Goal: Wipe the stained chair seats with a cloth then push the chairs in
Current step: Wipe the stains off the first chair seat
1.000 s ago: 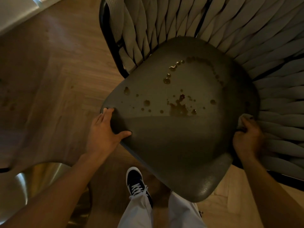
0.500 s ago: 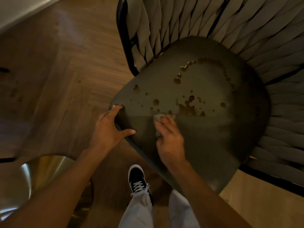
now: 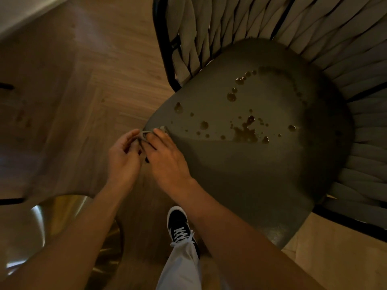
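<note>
Both hands (image 3: pixel 144 151) on cloth (image 3: pixel 146 133), no legible writing

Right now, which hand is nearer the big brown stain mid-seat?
Right. The right hand lies on the seat's near-left corner, left of the big stain; the left hand is further left, off the seat.

Wood floor (image 3: pixel 88 84) under me, my black sneaker (image 3: pixel 180 225) with white laces planted on it, a shiny metal bowl-like thing (image 3: pixel 41 225) lower left.

Home dining area: woven-back chair (image 3: pixel 240 28), herringbone wood floor (image 3: pixel 83 80).
</note>
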